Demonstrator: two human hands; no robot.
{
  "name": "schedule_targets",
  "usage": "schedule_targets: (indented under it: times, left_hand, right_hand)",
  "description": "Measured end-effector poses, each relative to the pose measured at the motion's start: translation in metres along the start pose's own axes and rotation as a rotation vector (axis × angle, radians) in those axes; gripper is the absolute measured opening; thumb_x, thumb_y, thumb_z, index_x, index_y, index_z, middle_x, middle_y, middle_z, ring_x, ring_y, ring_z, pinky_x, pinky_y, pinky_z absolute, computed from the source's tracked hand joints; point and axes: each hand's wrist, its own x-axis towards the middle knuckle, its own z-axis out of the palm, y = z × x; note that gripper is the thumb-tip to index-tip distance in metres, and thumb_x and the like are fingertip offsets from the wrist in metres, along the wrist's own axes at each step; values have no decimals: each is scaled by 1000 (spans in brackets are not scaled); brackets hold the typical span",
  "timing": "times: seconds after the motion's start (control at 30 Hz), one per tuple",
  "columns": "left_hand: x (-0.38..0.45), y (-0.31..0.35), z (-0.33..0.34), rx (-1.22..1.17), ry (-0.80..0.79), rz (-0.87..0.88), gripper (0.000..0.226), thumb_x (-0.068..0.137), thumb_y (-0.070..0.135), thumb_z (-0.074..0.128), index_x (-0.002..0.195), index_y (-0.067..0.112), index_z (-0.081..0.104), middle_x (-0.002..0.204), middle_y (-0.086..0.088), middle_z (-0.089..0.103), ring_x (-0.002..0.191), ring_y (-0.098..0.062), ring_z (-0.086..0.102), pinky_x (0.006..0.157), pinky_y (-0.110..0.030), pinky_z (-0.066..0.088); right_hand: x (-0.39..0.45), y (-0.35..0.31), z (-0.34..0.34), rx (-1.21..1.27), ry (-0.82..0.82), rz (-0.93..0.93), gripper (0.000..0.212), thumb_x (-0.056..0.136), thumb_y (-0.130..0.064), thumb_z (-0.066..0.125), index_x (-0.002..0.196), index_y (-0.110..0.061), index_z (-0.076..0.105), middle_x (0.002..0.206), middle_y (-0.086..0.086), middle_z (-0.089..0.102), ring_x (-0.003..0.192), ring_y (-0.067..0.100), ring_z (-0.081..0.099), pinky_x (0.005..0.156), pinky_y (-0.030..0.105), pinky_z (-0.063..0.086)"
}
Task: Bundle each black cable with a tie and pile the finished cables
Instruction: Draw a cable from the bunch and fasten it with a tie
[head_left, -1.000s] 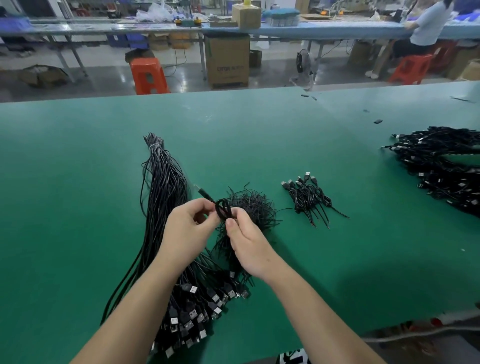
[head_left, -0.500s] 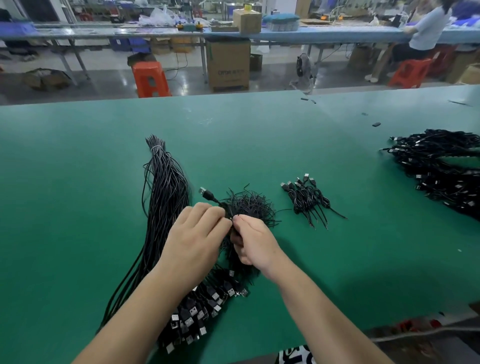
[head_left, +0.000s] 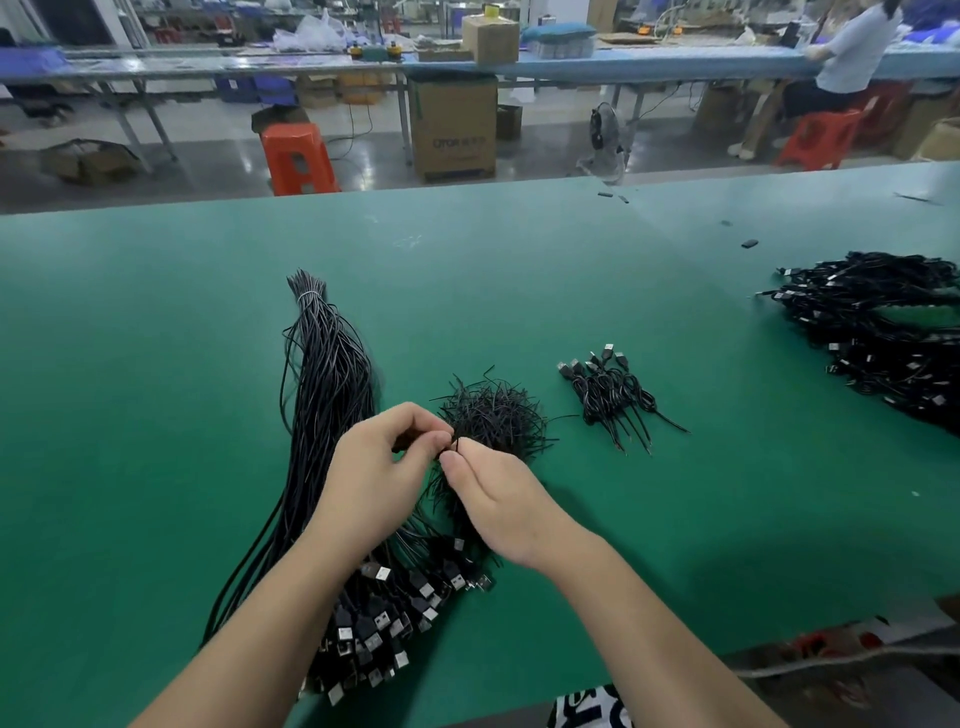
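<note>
While your left hand (head_left: 382, 470) and right hand (head_left: 498, 501) pinch one thin black wire tie (head_left: 455, 446) together above the green table (head_left: 156, 364), the cable it wraps is hidden; one small pile of finished black cables (head_left: 613, 395) lies just right of the loose tie heap (head_left: 493, 415).

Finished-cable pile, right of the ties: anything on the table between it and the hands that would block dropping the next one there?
Nothing visible blocks it. Both hands, left hand and right hand, pinch a tie at the near-left edge of the loose tie heap. The finished pile lies to the right; only that heap and bare green table lie between.
</note>
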Motion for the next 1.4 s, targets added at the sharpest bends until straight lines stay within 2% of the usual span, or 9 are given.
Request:
schedule_targets:
  times: [0.2,0.37,0.5,0.63,0.73,0.97,1.17,1.27,1.4]
  left_hand:
    - [9,-2,-10,80,-220,-174,15,89,24,73,74,26,73,64,15,67,56,1,55,56,-17,43]
    - [12,0,-9,104,-148,-167,23,86,34,76,66,22,70,47,14,53,42,-4,40,45,-16,34]
    - [9,3,-4,93,-89,-163,41,97,48,54,69,27,74,45,1,52,39,-6,39,45,-25,34]
    - [4,7,-4,283,-103,-41,29,94,47,59,79,28,76,68,13,68,64,-1,60,64,-31,53]
    - [5,8,-3,356,-101,18,13,93,31,67,85,28,76,92,15,72,91,-8,63,82,-31,52]
    - [3,4,-1,524,-96,136,9,95,25,63,93,25,72,97,12,66,99,-13,58,80,-32,48]
    - [-4,14,4,931,-143,344,19,64,4,77,71,14,63,72,-4,61,68,-28,61,63,-39,48]
    - [-6,15,3,933,-100,399,25,58,-3,74,68,12,57,67,-7,55,61,-30,57,56,-40,47]
    - [-6,9,-1,869,-74,344,20,68,5,82,75,10,63,73,-6,61,64,-29,60,57,-36,47]
  right_hand:
    - [-2,0,6,-511,-24,-118,25,108,-35,28,92,-21,42,83,-3,51,71,25,50,65,38,34]
    - [0,-2,4,-535,31,-108,27,108,-32,30,102,-17,51,94,1,59,81,27,60,66,37,37]
    - [4,-3,6,-544,79,-94,21,106,-31,33,90,-21,41,87,1,59,76,31,62,62,36,31]
    - [7,-1,9,-659,151,-99,28,104,-28,36,109,-14,60,95,5,69,78,32,67,60,34,34]
    - [5,-4,13,-789,217,-118,13,93,-23,58,87,-14,65,70,0,66,53,25,65,48,26,28]
    - [6,-5,17,-798,291,-82,27,76,-26,84,68,-17,60,50,-6,56,31,17,50,45,18,18]
    - [9,4,26,-676,178,-2,17,103,-30,45,98,-15,52,87,4,66,71,29,67,56,31,30]
    - [9,2,22,-466,126,48,15,104,-32,41,93,-22,45,90,2,64,78,30,62,61,33,32]
    - [12,1,-4,433,-190,316,23,101,-32,55,103,-11,62,86,3,67,67,20,59,59,36,51]
